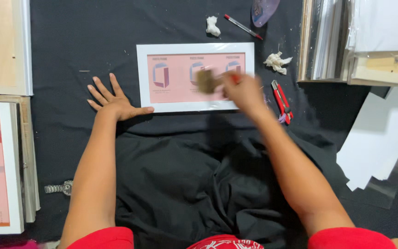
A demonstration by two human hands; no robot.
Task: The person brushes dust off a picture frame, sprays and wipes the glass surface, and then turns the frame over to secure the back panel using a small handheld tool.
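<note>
Lying mid-frame, the white frame [195, 77] looks light, stiff, likely fragile-faced; best held by its edges. Left hand [112, 102] spreads flat beside it; right hand [241, 90] pinches a blurred brush [206, 80], perhaps.

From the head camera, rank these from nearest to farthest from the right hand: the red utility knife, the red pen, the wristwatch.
From the right hand:
1. Red utility knife, just to its right on the black cloth.
2. Red pen, farther up, near the top edge.
3. Wristwatch, far across, lower left beside the left arm.
</note>
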